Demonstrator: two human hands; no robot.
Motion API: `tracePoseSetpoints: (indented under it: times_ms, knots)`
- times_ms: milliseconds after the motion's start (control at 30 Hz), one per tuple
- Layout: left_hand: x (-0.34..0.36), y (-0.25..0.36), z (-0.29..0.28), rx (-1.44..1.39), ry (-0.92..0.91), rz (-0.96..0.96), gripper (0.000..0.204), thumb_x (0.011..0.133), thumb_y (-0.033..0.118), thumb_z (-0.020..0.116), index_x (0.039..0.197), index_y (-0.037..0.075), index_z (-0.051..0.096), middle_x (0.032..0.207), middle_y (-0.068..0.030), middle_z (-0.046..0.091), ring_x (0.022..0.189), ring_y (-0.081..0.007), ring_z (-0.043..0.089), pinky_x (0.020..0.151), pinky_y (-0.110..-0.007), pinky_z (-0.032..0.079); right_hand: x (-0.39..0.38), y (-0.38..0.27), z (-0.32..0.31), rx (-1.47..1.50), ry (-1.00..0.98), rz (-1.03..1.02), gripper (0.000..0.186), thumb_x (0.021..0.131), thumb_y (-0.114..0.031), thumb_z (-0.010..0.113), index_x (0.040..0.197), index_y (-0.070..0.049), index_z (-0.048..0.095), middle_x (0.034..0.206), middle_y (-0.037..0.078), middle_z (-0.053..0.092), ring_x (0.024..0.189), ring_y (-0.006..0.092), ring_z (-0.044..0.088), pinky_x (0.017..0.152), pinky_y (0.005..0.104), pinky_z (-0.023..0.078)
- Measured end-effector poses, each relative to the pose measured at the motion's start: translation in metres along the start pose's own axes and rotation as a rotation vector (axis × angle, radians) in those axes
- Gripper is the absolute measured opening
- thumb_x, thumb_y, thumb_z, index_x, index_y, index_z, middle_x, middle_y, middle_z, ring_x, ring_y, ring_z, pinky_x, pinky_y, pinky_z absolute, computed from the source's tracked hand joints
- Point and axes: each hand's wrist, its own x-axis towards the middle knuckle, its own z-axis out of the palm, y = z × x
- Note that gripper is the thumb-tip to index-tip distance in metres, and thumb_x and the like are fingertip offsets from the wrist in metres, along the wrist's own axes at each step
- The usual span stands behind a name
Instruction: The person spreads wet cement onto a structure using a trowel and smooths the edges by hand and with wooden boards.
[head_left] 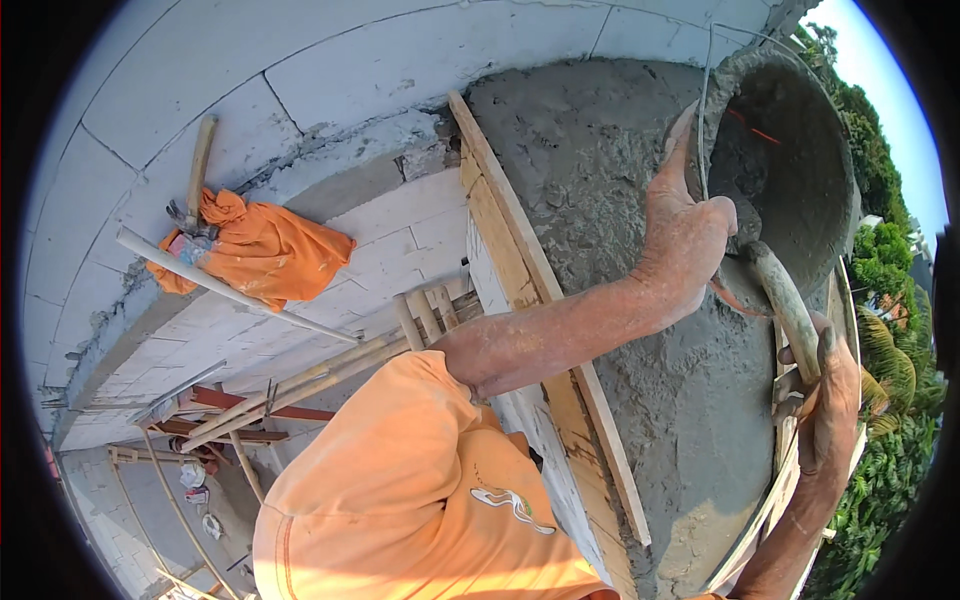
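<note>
A mortar-crusted bucket point(815, 190) lies tipped at the upper right, its mouth toward me. My left hand point(690, 240) grips it at the near rim, by the thin wire handle point(706, 120), with the index finger stretched along the side. My right hand point(835, 390) is wrapped round the worn handle of a trowel point(785, 300). The trowel's head reaches to the bucket's mouth and is partly hidden there. Below the bucket, wet grey mortar point(650, 400) spreads over a long surface between boards.
A wooden board point(560, 310) edges the mortar on the left. Pale block walls point(400, 70) curve behind. On a ledge lie an orange cloth point(265, 245), a hammer point(200, 170) and a pale pipe point(225, 280). Timber poles point(290, 390) stand lower down; greenery point(885, 400) grows on the right.
</note>
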Motion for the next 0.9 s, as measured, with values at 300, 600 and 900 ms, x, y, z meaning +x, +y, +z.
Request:
tracePoseSetpoints:
  times_ms: [300, 600, 900]
  knots:
    - [0.001, -0.025, -0.012, 0.211, 0.036, 0.136, 0.075, 0.069, -0.012, 0.051, 0.142, 0.005, 0.044, 0.102, -0.0023, 0.058, 0.082, -0.0076, 0.053, 0.073, -0.022, 0.048, 0.067, -0.036, -0.001, -0.465, -0.278, 0.128, 0.056, 0.082, -0.04, 0.071, 0.118, 0.001, 0.061, 0.07, 0.005, 0.058, 0.04, 0.009, 0.049, 0.037, 0.0216, 0.038]
    - [0.015, -0.013, -0.036, -0.003, 0.071, 0.006, 0.073, 0.067, -0.016, 0.047, 0.138, 0.002, 0.045, 0.117, -0.0062, 0.057, 0.099, -0.0145, 0.057, 0.088, -0.027, 0.048, 0.063, -0.038, -0.01, -1.443, 0.071, -0.447, 0.059, 0.084, -0.021, 0.072, 0.137, -0.007, 0.051, 0.096, 0.021, 0.064, 0.082, 0.0378, 0.066, 0.079, 0.0475, 0.05]
    - [0.009, -0.024, -0.038, 0.067, 0.053, 0.043, 0.063, 0.069, -0.016, 0.049, 0.13, 0.001, 0.049, 0.107, -0.0058, 0.059, 0.089, -0.0145, 0.059, 0.081, -0.028, 0.051, 0.096, 0.013, 0.037, -2.15, 0.456, -0.986, 0.051, 0.085, -0.011, 0.062, 0.136, -0.009, 0.056, 0.072, 0.001, 0.047, 0.063, 0.0108, 0.051, 0.046, 0.0243, 0.041]
